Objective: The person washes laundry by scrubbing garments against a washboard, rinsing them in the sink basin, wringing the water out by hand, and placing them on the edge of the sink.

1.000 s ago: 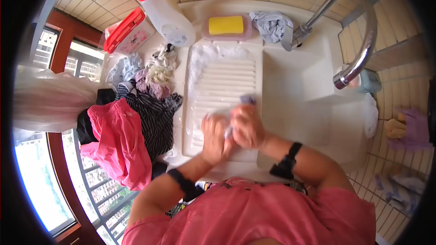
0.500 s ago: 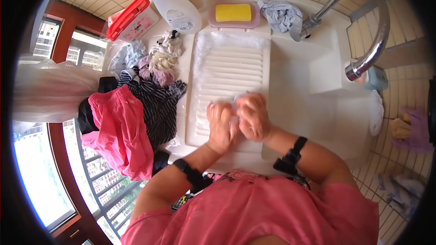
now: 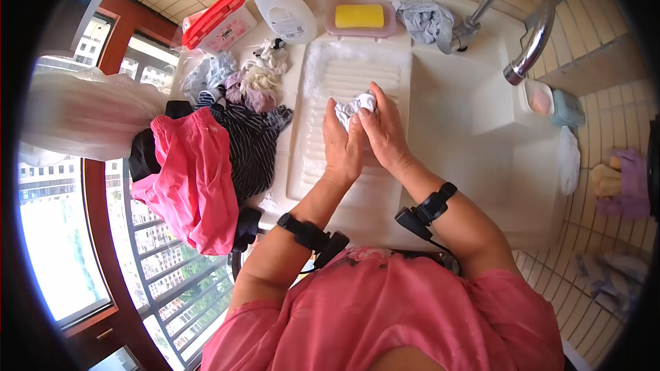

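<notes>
A wet-looking white cloth is bunched up between my two hands, over the ribbed washboard. My left hand grips it from the left, fingers pointing away from me. From the right, my right hand presses against it, its thumb near the left one. Part of the cloth is hidden by the palms. White suds lie along the board's far and left edges.
Left of the board are pink clothing, a striped dark garment and small light clothes. Behind stand a white bottle, a red-lidded box and a yellow soap bar. A curved faucet overhangs the basin at right.
Both hands have moved away from my body, up the board. Their closed, knuckles-up grip has turned into a looser hold, with the white cloth now showing between them.
</notes>
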Available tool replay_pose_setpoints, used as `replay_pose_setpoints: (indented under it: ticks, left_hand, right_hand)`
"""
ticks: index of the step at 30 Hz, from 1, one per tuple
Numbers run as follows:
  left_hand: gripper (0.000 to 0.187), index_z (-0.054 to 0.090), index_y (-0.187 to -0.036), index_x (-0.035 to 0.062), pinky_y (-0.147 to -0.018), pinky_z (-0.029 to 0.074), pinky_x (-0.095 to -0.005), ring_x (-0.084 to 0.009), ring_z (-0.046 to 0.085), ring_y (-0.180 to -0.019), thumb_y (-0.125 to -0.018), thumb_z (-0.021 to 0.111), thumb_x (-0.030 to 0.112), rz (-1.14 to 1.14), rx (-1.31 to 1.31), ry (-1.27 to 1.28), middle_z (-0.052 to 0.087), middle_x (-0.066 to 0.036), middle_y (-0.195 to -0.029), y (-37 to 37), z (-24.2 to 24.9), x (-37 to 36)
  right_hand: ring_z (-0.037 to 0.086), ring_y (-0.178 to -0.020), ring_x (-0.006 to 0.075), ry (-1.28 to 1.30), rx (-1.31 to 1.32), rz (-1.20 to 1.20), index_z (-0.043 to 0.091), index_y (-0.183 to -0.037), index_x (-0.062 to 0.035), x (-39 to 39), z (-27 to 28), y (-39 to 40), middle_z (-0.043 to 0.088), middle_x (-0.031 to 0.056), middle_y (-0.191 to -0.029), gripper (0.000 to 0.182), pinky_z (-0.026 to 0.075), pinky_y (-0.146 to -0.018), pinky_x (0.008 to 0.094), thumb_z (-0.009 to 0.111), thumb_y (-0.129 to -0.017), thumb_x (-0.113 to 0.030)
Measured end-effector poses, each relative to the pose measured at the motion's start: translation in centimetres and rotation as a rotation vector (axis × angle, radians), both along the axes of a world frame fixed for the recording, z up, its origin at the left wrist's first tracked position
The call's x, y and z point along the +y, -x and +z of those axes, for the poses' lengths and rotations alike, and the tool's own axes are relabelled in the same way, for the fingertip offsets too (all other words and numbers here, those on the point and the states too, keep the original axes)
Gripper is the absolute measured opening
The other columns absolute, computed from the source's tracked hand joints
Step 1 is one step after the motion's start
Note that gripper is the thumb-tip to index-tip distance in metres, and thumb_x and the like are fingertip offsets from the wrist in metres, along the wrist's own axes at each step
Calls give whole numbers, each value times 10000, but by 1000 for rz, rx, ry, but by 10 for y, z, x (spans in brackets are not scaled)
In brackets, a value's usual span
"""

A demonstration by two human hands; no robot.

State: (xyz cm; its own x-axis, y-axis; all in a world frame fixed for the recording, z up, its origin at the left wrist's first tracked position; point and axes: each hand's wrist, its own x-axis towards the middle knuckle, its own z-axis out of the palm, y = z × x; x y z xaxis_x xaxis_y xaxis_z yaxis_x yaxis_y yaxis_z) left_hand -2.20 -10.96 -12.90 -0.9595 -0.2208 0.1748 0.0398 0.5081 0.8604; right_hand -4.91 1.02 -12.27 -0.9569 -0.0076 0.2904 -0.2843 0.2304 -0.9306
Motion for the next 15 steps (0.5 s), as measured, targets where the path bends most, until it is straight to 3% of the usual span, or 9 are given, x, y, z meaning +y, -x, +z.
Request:
replay_pose_setpoints:
  ticks: [1,3,4,6,9,13,15]
  left_hand:
    - [711,341,-1459,-43,-1054,356,-487,-417,467,-1234,-1002,507,476,24,48,-38,470,-280,-1334,-1,8,8]
    - [630,398,-1396,-41,-1012,411,-435,-348,526,-1179,-1008,507,443,-160,-93,-437,518,-241,-1286,-6,35,16]
    - [560,445,-1324,-18,-939,464,-379,-277,574,-1093,-1004,526,434,-185,-119,-451,567,-211,-1219,-8,51,23]
    - [541,468,-1294,-8,-899,481,-367,-251,585,-1045,-996,546,437,-210,-137,-519,591,-192,-1169,-12,60,41]
    - [506,521,-1221,3,-819,506,-345,-205,601,-935,-980,586,443,-268,-181,-587,635,-152,-1038,-13,73,67]
    - [453,601,-1080,-2,-746,514,-326,-175,608,-815,-968,613,437,-341,-232,-549,658,-111,-865,-10,95,97]
    - [429,611,-1046,-4,-733,511,-321,-172,604,-796,-969,612,419,-380,-243,-548,657,-109,-844,-7,100,109]
  right_hand:
    - [517,-1193,365,0,-2,-6,448,-1409,34,1,11,-6,560,218,-1237,699,408,-1025,460,585,-965,-489]
    - [560,-1126,308,111,-23,-23,478,-1360,30,11,33,-19,555,206,-1256,663,456,-973,409,637,-946,-462]
    - [560,-1126,308,104,-34,-32,478,-1360,30,19,41,-23,555,206,-1256,663,456,-973,409,637,-946,-462]
    - [595,-1023,243,254,-96,-12,524,-1267,23,38,56,-29,590,178,-1192,565,491,-903,368,667,-938,-413]
    - [604,-956,210,236,-83,-77,557,-1176,13,66,74,-38,625,144,-1084,487,510,-848,356,660,-941,-401]
    - [617,-910,224,299,-164,-165,584,-1128,8,97,87,-50,648,138,-1013,446,511,-821,361,625,-957,-402]
    - [633,-877,285,230,-162,-216,596,-1083,-5,113,91,-51,642,160,-996,360,510,-787,373,576,-976,-348]
